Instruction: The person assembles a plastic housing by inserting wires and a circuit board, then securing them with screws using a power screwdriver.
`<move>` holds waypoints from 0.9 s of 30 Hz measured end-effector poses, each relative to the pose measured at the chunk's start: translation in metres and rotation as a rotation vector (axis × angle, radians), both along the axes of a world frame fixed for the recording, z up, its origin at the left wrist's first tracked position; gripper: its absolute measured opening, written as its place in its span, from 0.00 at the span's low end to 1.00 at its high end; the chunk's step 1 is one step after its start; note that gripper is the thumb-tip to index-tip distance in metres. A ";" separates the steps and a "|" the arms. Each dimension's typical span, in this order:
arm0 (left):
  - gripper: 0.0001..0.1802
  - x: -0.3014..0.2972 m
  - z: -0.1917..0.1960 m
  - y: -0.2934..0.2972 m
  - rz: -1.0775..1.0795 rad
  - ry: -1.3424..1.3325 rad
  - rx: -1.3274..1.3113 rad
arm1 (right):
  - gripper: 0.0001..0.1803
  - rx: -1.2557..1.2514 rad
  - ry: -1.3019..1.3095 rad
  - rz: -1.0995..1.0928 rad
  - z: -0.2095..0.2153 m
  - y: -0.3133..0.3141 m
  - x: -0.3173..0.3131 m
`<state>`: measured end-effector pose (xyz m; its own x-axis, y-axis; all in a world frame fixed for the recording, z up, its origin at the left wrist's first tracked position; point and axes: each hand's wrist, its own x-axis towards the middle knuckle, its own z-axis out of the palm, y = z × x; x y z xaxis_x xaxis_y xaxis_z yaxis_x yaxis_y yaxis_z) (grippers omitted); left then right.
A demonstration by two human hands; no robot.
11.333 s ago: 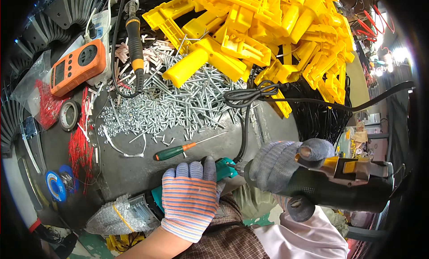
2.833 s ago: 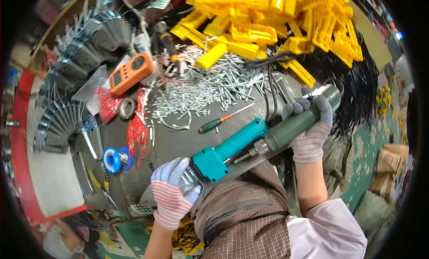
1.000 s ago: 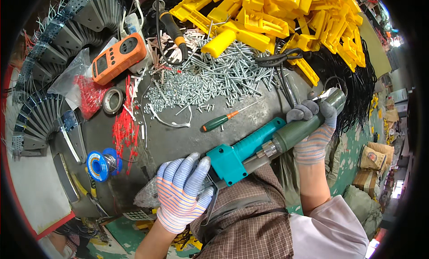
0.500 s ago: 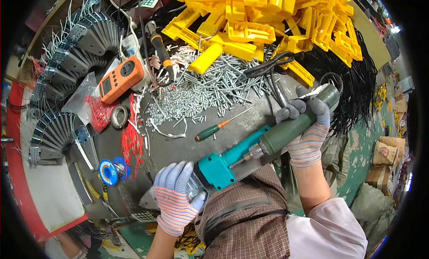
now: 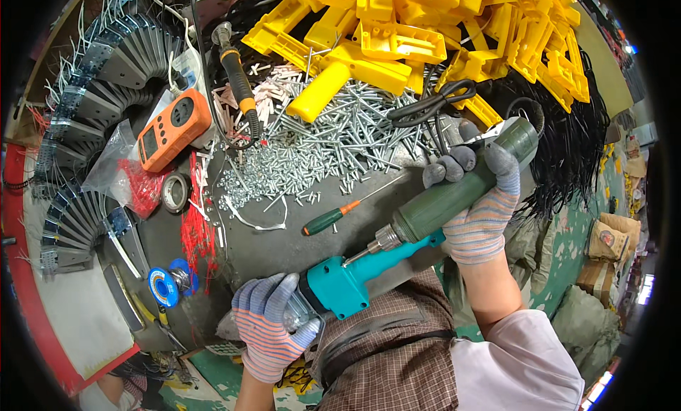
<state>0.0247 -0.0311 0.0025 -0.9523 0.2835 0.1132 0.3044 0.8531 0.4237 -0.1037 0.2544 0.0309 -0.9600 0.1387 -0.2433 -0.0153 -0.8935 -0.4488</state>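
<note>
My right hand (image 5: 475, 198), in a striped glove with grey fingertips, is wrapped round a dark green electric screwdriver (image 5: 454, 191). The driver slants down to the left, and its bit meets the upper edge of a teal plastic handle casing (image 5: 340, 282). This casing lies across my lap at the table's near edge. My left hand (image 5: 269, 322), gloved too, is closed round the casing's clear, shiny left end (image 5: 298, 313). Beyond both hands, a small green and orange screwdriver (image 5: 328, 221) rests on the table.
Loose screws (image 5: 319, 145) are heaped mid-table, below a pile of yellow plastic casings (image 5: 397, 42). At left are an orange meter (image 5: 175, 130), a soldering iron (image 5: 237, 84), a solder spool (image 5: 164, 287) and rows of metal brackets (image 5: 85, 134). Black cables (image 5: 567, 155) hang at right.
The electric screwdriver has moved left and down along the casing, its bit now at the casing's block-shaped part. My left hand and the casing have shifted slightly left.
</note>
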 end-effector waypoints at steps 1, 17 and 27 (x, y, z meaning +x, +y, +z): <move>0.43 -0.001 0.001 0.000 0.008 -0.028 -0.008 | 0.24 0.004 -0.012 0.000 0.001 -0.001 0.000; 0.49 -0.014 0.001 0.001 -0.056 -0.059 -0.073 | 0.16 0.040 -0.101 -0.044 0.004 0.003 -0.001; 0.48 -0.014 0.002 -0.001 -0.068 -0.063 -0.056 | 0.21 0.023 -0.108 -0.020 0.001 0.003 0.000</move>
